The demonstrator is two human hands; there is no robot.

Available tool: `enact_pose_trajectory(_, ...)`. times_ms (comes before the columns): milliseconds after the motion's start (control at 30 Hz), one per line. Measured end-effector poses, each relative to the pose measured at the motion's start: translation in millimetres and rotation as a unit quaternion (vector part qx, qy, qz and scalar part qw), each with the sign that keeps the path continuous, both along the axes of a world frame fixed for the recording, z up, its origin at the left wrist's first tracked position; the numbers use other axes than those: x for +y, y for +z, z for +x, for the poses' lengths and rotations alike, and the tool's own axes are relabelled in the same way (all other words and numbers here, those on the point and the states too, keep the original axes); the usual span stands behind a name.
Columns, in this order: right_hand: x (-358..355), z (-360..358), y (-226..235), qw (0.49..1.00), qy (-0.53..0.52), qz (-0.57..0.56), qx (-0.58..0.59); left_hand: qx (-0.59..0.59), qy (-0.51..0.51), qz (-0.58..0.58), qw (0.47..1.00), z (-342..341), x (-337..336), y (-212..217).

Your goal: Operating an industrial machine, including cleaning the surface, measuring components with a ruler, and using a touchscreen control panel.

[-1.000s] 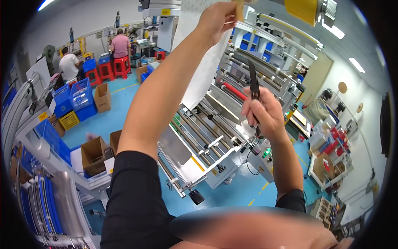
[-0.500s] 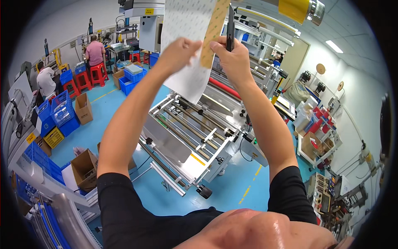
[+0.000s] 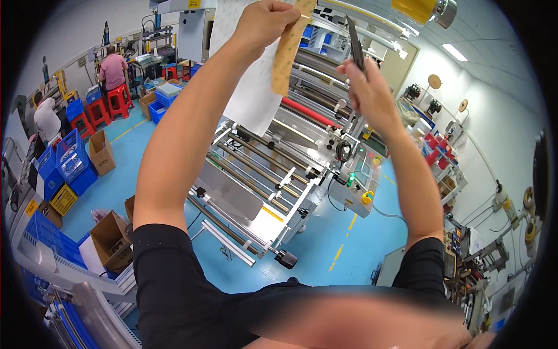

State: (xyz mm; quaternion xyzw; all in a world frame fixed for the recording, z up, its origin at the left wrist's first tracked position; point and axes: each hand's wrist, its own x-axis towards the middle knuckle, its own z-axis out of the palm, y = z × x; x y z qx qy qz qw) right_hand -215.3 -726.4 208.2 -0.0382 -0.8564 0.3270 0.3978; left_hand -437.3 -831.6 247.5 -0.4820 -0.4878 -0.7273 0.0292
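Below both raised arms stands the roller machine, its steel rollers running across a blue floor; that has not shifted, though the view has swung a little since a moment ago, so the machine now sits lower under the hands. Far off to the left of the fingers, two seated people work by red stools and blue crates, with open cartons nearer.

The white sheet hangs down from the left hand, held up overhead. A tan strip runs along its right edge, just under those fingers, which are clenched on the top of sheet and strip together. Half a second ago the two hands were touching at the sheet's top; now they have come apart.

The right hand has drawn away to the right and a bit lower, fingers wrapped round a thin dark blade-like tool that points upward, clear of the strip. I would judge the tool's pass at the strip is finished or paused, the sheet left hanging from one hand only.
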Motion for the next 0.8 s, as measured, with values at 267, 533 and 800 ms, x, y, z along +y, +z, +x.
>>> enact_pose_trajectory(267, -14, -5, 88, 0.851, -0.180, 0.484, -0.092, -0.095, -0.151, -0.003, 0.984, -1, 4, -13)
enact_pose_trajectory(533, -51, -4, 84, 0.830, -0.235, 0.483, -0.151, -0.056, -0.067, -0.062, 0.994, -4, 5, -29)
enact_pose_trajectory(800, -70, -7, 84, 0.784, -0.287, 0.522, -0.177, 0.016, 0.099, -0.005, 0.995, 16, 1, -29)
